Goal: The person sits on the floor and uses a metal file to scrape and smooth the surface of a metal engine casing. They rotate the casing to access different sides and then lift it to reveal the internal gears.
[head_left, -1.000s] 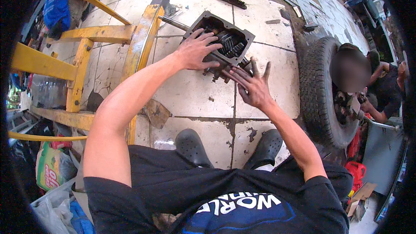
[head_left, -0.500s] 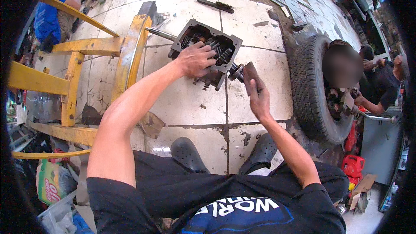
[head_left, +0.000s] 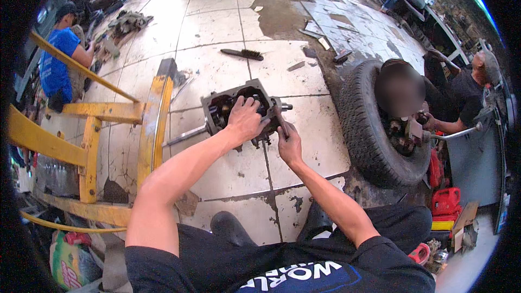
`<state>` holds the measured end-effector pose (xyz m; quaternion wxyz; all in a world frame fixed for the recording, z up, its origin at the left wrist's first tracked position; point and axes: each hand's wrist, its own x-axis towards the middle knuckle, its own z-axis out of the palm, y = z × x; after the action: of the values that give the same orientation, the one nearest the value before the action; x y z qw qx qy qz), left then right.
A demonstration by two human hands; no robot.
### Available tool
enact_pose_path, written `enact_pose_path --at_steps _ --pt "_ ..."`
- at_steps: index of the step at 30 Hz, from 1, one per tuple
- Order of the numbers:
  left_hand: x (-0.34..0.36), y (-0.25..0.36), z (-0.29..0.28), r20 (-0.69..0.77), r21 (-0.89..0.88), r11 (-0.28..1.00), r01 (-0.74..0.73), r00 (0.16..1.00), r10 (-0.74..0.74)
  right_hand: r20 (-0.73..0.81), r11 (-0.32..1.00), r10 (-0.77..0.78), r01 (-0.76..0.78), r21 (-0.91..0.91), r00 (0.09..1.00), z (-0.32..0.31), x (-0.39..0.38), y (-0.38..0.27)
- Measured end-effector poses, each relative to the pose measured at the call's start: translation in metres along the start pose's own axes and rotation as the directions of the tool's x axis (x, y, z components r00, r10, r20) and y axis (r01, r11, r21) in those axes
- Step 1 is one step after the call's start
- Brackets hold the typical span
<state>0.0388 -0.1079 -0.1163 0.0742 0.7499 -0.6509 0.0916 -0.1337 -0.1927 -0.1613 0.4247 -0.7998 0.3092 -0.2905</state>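
An open-topped metal gearbox rests on the tiled floor in front of me, dark gears showing inside. A long shaft sticks out of its left side, and a shorter shaft end shows at its right. My left hand reaches over the near rim, its bent fingers closed on the gears and the thumb by the rim. In my right hand is a flat, dark, bar-like piece, held beside the gearbox's right end. Whether the piece touches the housing I cannot tell.
A yellow metal frame stands close at the left. A brush lies beyond the gearbox. At the right is a large tyre, with people working past it. A person in blue crouches far left. A red case sits lower right.
The view has tipped up. The gearbox has turned counter-clockwise, so its long shaft points toward the near left. My right hand has brought the dark piece closer to the housing.
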Motion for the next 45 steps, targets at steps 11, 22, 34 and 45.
enact_pose_path --at_steps 11,22,34,45 --pt "-0.004 -0.064 -0.006 -0.016 -0.062 0.799 0.598 0.800 -0.599 0.128 0.997 0.002 0.009 -0.083 0.992 -0.008 0.055 0.017" --pt "-0.026 -0.096 -0.001 0.284 -0.275 0.748 0.604 0.795 -0.537 0.202 0.997 0.005 0.011 -0.081 0.979 -0.014 0.063 0.027" --pt "-0.036 -0.088 -0.019 0.355 -0.120 0.780 0.614 0.761 -0.543 0.294 0.990 -0.073 0.104 -0.091 0.953 -0.014 0.058 0.024" --pt "-0.037 -0.111 -0.032 0.706 0.143 0.884 0.445 0.580 -0.407 0.358 0.972 -0.185 0.224 -0.073 0.915 -0.002 0.044 0.019"
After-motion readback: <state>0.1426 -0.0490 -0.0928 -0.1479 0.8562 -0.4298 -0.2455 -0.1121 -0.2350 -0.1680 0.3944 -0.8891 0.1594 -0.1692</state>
